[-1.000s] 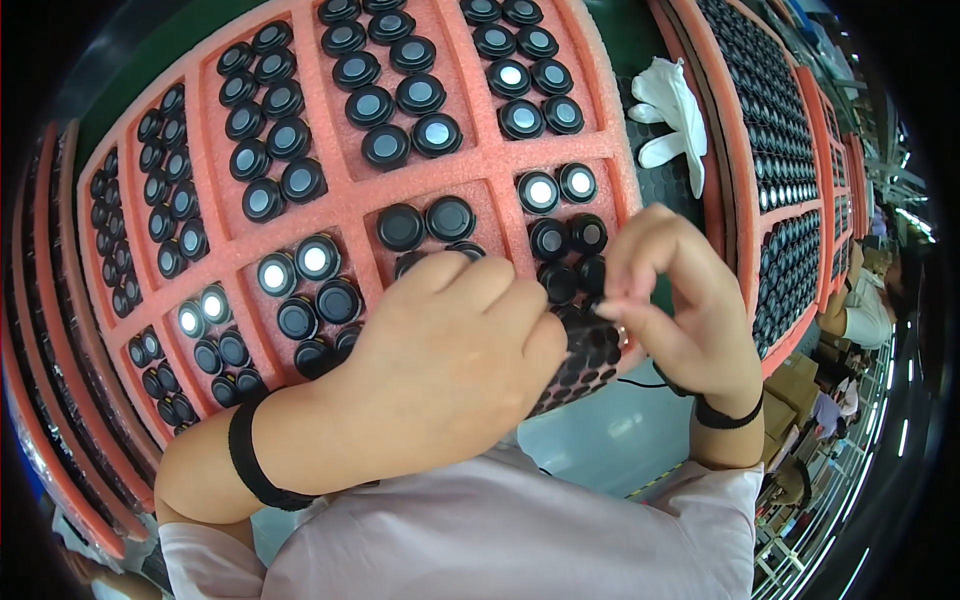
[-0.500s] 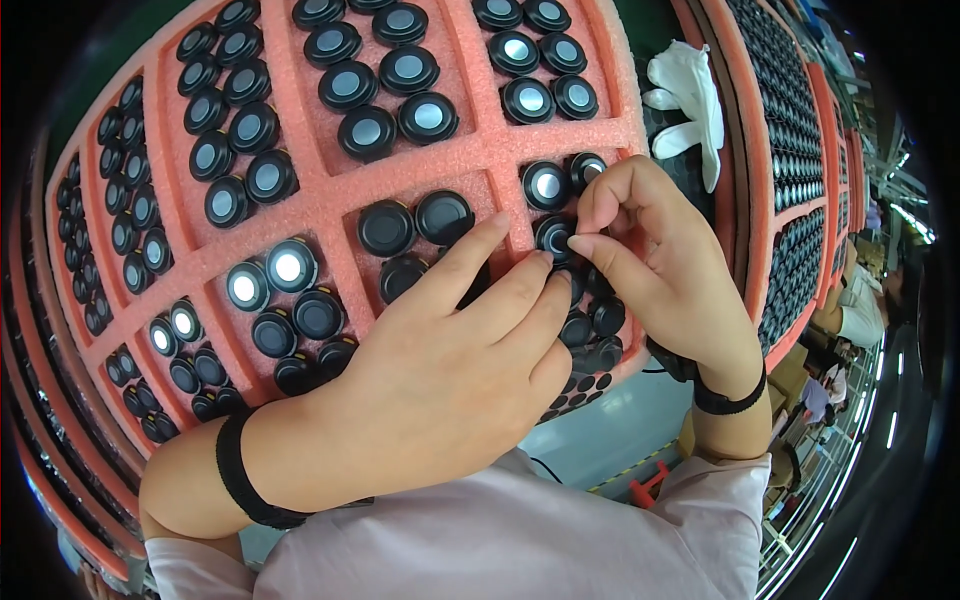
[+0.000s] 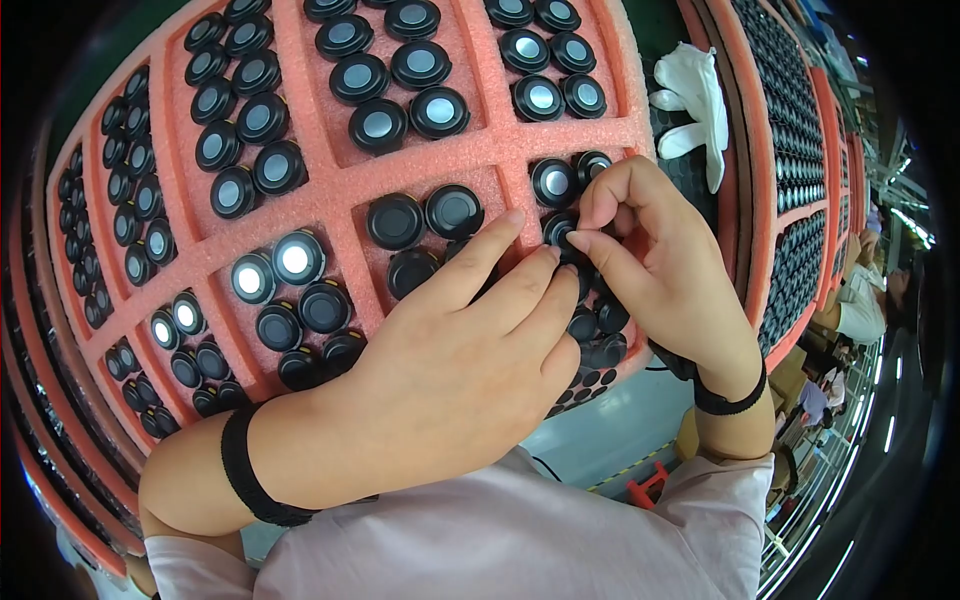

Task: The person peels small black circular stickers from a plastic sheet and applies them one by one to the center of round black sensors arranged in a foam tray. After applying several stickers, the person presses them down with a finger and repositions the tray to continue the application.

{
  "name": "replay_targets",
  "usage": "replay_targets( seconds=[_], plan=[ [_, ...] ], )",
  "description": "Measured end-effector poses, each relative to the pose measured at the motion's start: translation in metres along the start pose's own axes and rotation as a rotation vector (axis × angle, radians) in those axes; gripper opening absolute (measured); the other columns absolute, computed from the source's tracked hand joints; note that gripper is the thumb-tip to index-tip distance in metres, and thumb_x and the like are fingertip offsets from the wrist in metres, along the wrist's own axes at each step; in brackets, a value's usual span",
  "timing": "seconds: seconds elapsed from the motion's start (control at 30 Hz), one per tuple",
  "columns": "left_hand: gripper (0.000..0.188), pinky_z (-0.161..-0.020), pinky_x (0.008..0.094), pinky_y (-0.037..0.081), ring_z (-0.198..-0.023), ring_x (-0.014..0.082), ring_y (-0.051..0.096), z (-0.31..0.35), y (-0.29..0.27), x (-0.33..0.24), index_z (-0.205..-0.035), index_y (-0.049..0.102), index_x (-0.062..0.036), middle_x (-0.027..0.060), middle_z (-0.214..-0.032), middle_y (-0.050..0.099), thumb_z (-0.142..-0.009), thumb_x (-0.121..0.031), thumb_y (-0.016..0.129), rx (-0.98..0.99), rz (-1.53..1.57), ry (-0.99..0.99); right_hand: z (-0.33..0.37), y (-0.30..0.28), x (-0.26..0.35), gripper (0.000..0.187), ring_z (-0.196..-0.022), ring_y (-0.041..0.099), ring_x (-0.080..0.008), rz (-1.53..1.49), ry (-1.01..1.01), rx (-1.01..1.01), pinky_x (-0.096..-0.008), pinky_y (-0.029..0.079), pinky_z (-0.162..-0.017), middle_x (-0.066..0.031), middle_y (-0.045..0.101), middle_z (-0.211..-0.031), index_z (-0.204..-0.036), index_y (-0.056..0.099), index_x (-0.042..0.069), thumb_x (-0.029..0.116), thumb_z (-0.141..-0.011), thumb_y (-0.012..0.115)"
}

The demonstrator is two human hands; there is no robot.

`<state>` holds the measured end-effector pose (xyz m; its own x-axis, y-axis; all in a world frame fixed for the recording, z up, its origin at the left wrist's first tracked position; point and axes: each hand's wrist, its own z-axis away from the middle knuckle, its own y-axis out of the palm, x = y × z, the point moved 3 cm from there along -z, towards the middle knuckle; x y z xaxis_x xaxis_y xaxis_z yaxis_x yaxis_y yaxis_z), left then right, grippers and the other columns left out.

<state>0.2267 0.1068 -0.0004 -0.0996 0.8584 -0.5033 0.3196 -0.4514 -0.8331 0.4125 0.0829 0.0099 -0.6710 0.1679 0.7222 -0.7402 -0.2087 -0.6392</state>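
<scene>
Left hand (image 3: pixel 460 345) fingers spread; right hand (image 3: pixel 645 265) pinched at disc (image 3: pixel 556 228), grip unclear! Black-faced discs (image 3: pixel 396 222) toward tray (image 3: pixel 512 147) six look done; silver-faced discs (image 3: pixel 438 111), twelve, seemingly remaining.

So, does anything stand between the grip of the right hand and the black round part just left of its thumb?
Nothing visible does: the right hand has its thumb tip at the right edge of the black round part. The left hand has fingertips at the part's lower left, not between them.
</scene>
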Motion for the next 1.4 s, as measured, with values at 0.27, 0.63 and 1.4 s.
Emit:
replay_targets(
  seconds=[0.27,0.63,1.4],
  plan=[
    [0.018,-0.118,0.0574,0.032,-0.128,0.0290,0.056,0.000,0.000,0.000,-0.085,0.066,-0.0054,0.0160,-0.128,0.066,-0.082,-0.021,0.058,0.027,-0.005,-0.005,0.000,0.003,0.001,0.024,-0.087,0.054,-0.0100,-0.012,0.037,-0.033,-0.0241,0.047,-0.078,-0.0034,0.055,-0.097,-0.101,0.051,0.002,-0.010,-0.089,0.067],
    [0.017,-0.116,0.0569,0.035,-0.125,0.0302,0.058,0.000,-0.003,0.002,-0.087,0.066,-0.0042,0.0168,-0.125,0.067,-0.084,-0.019,0.057,-0.010,0.010,0.015,0.014,-0.008,0.008,0.025,-0.088,0.056,-0.0113,-0.011,-0.001,-0.147,-0.0246,0.046,-0.080,-0.0050,0.056,-0.099,-0.101,0.053,0.002,-0.011,-0.086,0.069],
    [0.016,-0.075,0.0386,0.041,-0.075,0.0236,0.050,0.003,-0.014,-0.002,-0.088,0.064,-0.0033,0.0055,-0.078,0.049,-0.081,-0.017,0.064,-0.098,-0.010,-0.009,0.054,-0.004,0.019,0.028,-0.075,0.061,-0.0168,-0.105,-0.008,-0.066,-0.0276,0.047,-0.068,-0.0071,0.066,-0.086,-0.088,0.062,0.003,-0.002,-0.074,0.086]
  ],
)
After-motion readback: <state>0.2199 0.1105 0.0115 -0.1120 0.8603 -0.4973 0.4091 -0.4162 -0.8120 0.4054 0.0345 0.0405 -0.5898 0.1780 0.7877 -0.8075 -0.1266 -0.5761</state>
